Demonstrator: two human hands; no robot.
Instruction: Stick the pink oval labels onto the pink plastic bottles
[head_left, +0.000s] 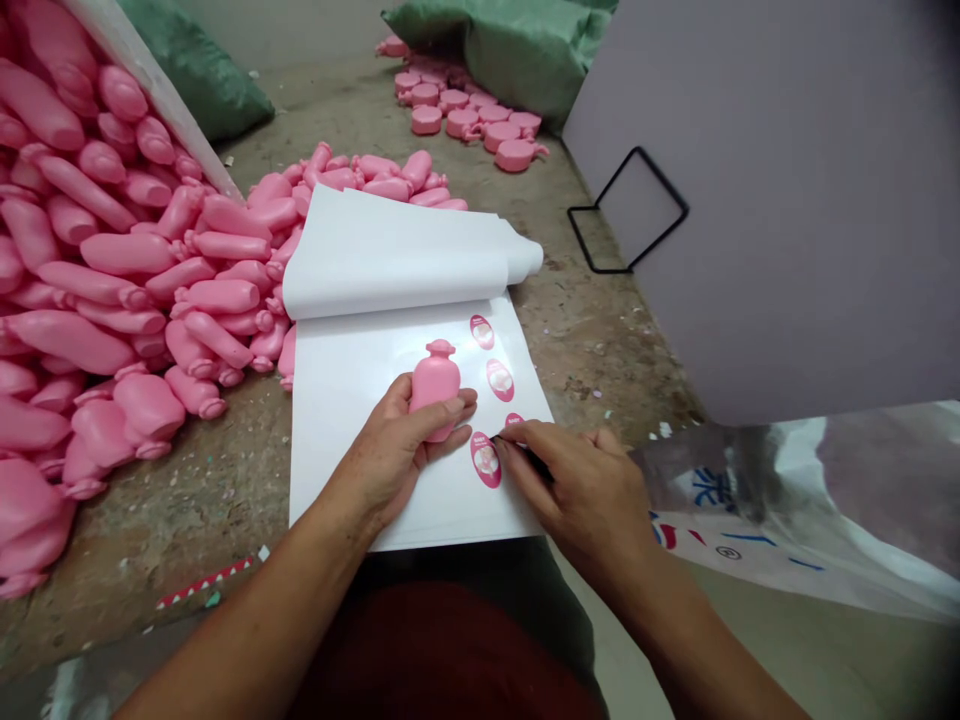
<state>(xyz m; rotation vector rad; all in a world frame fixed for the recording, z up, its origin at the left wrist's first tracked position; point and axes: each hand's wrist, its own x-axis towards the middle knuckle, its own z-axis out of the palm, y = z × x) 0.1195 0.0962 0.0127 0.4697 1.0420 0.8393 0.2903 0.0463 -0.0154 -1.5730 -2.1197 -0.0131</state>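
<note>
My left hand (401, 440) is closed around a small pink plastic bottle (435, 380), its narrow neck pointing away from me. The bottle is over a white sticker sheet (345, 430). Several oval pink labels run down the sheet's right part. My right hand (577, 480) pinches a thin dark tool (536, 463), mostly hidden by the fingers; I cannot make out its kind. Its tip meets the upper right edge of an oval label (486, 460), right of the bottle. Beyond, the sheet's far part is folded over in a white roll (397, 260).
A large heap of pink bottles (127, 260) covers the left side. At the back, round pink pieces (495, 120) lie by a green sack (517, 50). A black wire stand (630, 210) leans by the grey panel (787, 200) at right. Printed plastic film (750, 500) hangs lower right.
</note>
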